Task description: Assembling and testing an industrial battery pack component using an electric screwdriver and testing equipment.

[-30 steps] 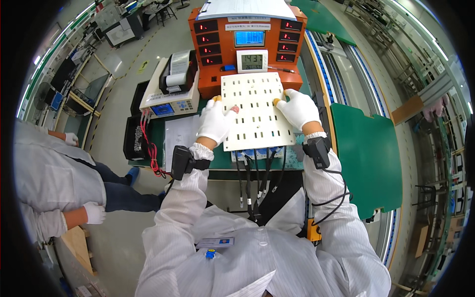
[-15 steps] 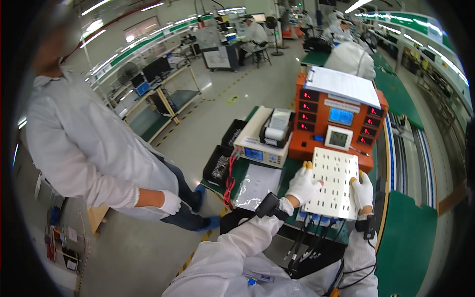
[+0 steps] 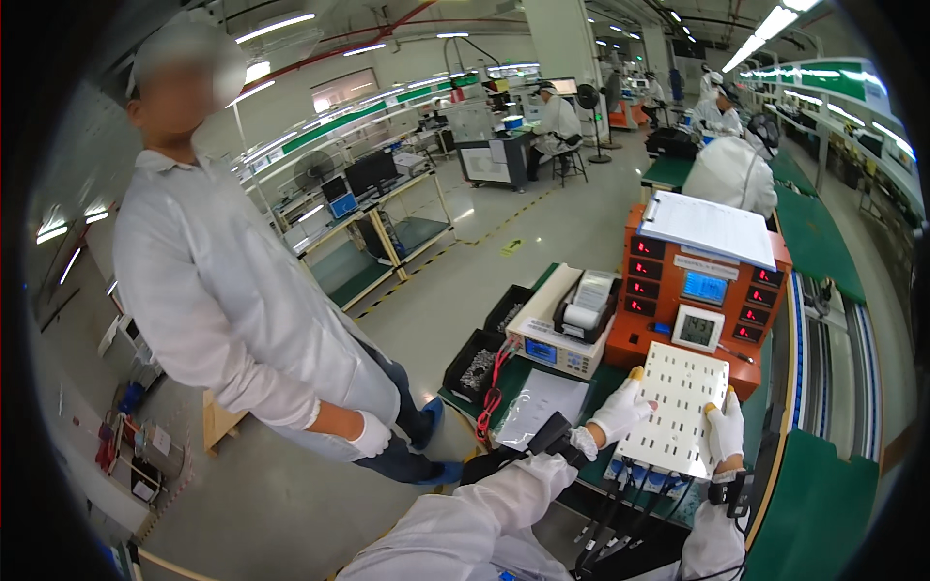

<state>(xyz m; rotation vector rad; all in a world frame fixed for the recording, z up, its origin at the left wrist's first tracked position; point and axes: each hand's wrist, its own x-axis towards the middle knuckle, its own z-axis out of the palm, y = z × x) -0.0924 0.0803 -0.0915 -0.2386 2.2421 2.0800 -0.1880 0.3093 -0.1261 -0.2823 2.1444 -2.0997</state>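
A flat cream-white plate (image 3: 681, 402) with rows of small dark slots lies on the bench in front of the orange test box. My left hand (image 3: 623, 412), in a white glove with yellowish fingertips, grips its left edge, thumb over the top. At the right edge, my right hand (image 3: 725, 426), gloved alike, holds the plate with its fingers along the side. From under the near edge come blue connectors (image 3: 655, 480) and several black cables (image 3: 620, 523). What lies beneath the plate is hidden.
Behind the plate stands the orange test box (image 3: 639, 329) with red displays and a clipboard (image 3: 712, 229) on top. Left are a bench meter (image 3: 557, 353), a small printer (image 3: 587, 308), black parts bins (image 3: 473, 366) and a sleeved sheet (image 3: 547, 407). A co-worker (image 3: 252, 290) stands at left.
My view has turned left and up, so the scene sits further right and lower. Both hands keep their places on the plate's edges.
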